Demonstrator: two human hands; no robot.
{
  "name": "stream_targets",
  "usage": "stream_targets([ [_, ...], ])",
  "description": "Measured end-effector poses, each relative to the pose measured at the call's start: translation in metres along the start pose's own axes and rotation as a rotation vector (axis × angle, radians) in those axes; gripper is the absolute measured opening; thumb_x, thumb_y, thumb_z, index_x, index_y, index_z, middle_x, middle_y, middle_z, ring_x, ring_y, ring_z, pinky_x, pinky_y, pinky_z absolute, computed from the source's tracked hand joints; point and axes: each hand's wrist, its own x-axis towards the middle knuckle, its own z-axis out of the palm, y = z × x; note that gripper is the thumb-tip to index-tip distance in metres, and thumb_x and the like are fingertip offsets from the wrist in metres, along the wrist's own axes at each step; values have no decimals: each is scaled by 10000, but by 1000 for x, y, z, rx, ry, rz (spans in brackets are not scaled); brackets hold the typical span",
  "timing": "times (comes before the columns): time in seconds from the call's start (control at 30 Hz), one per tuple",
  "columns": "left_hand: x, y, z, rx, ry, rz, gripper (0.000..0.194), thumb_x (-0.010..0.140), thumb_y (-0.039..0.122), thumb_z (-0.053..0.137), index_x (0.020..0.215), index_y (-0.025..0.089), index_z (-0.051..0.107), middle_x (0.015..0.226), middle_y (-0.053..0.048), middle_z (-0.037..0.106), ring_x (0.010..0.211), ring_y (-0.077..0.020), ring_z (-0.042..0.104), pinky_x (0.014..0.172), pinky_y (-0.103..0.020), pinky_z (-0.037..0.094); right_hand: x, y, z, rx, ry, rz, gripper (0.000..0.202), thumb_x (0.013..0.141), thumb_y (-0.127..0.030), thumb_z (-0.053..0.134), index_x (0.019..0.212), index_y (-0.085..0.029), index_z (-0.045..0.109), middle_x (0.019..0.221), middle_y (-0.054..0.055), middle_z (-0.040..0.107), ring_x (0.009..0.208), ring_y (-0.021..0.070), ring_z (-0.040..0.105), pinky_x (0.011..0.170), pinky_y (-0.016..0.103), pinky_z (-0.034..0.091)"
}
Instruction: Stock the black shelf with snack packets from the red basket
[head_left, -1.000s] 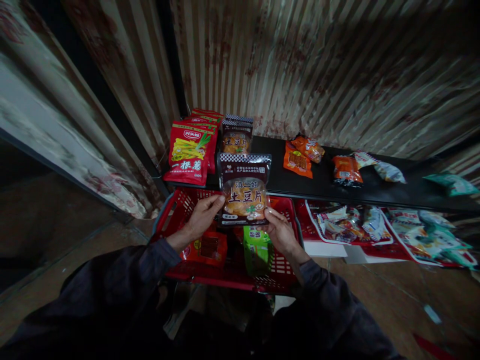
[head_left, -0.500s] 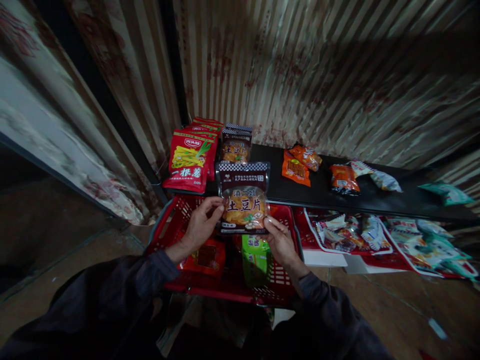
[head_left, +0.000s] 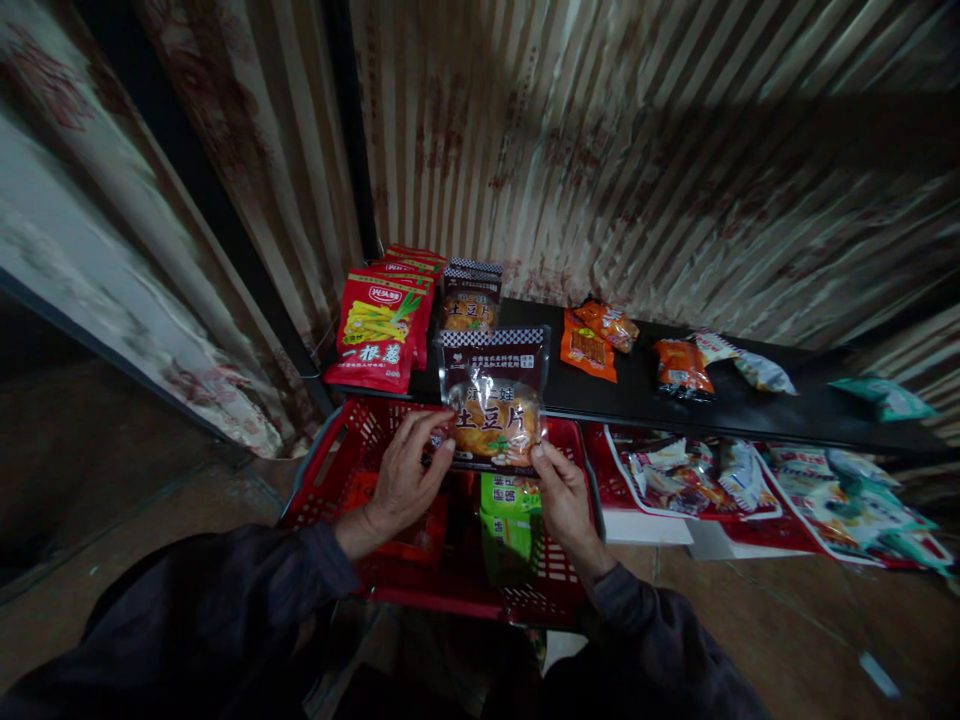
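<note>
Standing at the long black shelf [head_left: 645, 385] over a red basket [head_left: 341, 450], they've got a dark chip bag [head_left: 491, 400] upright above it, left hand [head_left: 401, 480] and right hand [head_left: 562, 495] each pinching a bottom corner, fingers clamped on the foil.

1. Two hands: left hand [head_left: 401, 480], right hand [head_left: 564, 497].
2. One red basket [head_left: 330, 470].
3. Three dark potato-chip bags: one held [head_left: 491, 398], two standing on the black shelf [head_left: 750, 405].
4. Three orange snack packets [head_left: 589, 347].
5. One green packet [head_left: 508, 520] in the basket.
</note>
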Motion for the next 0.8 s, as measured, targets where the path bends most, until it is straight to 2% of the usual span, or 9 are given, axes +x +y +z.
stream_targets([
  [0.1,-8,2,5,-112,-117,-68,424,923,344,511,1327,215,507,1246,-106,557,1070,-213,589,838,-342,542,-5,-5,1,-122,10,-107,388,830,-504,650,1085,-228,744,1123,51,742,1058,269,671,963,437,516],
  [0.17,-14,3,6,-226,-181,-125,499,921,384,522,1393,239,451,1343,-115,506,1131,-224,568,845,-336,547,-9,-7,2,-202,-4,-190,382,843,-466,642,1139,-240,722,1139,61,735,1076,271,669,971,449,515],
  [0.27,-22,4,7,-383,-258,-200,599,901,434,558,1451,264,392,1488,-122,392,1241,-263,514,936,-368,521,-15,-11,3,-380,-77,-409,390,858,-384,630,1222,-252,674,1102,73,731,1029,255,675,920,427,544],
  [0.33,-26,5,8,-469,-301,-235,674,888,459,579,1487,261,339,1543,-125,335,1337,-302,432,1023,-413,466,-20,-14,5,-505,-132,-563,428,861,-343,619,1279,-249,633,1085,86,701,988,245,666,873,408,559],
  [0.43,-31,5,7,-602,-338,-238,810,855,504,616,1527,244,246,1577,-124,299,1431,-336,298,1143,-474,324,-27,-18,12,-629,-173,-729,534,864,-328,603,1384,-232,527,1126,115,609,1029,255,622,857,409,559],
  [0.57,-32,9,5,-709,-349,-218,962,799,564,659,1547,212,169,1610,-127,229,1473,-340,205,1203,-480,193,-36,-15,23,-754,-190,-843,696,862,-351,606,1496,-232,344,1187,144,514,1102,283,567,886,445,546],
  [0.67,-30,18,1,-764,-366,-236,958,789,583,660,1538,201,201,1582,-135,298,1449,-336,274,1194,-473,224,-43,-9,29,-853,-196,-846,757,856,-392,615,1518,-241,282,1228,156,491,1114,294,553,856,442,556],
  [0.8,-26,26,0,-757,-289,-376,784,780,557,685,1436,212,431,1430,-115,527,1344,-322,446,1148,-455,319,-50,-1,34,-903,-274,-888,711,854,-424,617,1486,-238,349,1250,157,513,1115,299,555,868,448,552],
])
